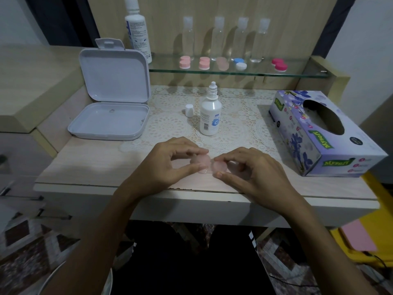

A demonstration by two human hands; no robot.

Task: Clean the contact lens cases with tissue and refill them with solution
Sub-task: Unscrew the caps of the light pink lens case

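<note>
A pale pink contact lens case (207,166) lies near the front edge of the table. My left hand (170,160) pinches its left cap between thumb and fingers. My right hand (248,167) pinches its right cap the same way. Behind the hands stands a small white solution bottle (210,116) with its nozzle bare, and its white cap (189,110) stands just to the left. A purple tissue box (319,133) lies at the right of the table, and no tissue sticks out of its opening.
An open white plastic box (110,103) sits at the back left. The glass shelf (297,72) carries several more lens cases (184,61), several clear bottles (219,39) and a tall white solution bottle (137,28). A lace mat (238,128) covers the table's middle.
</note>
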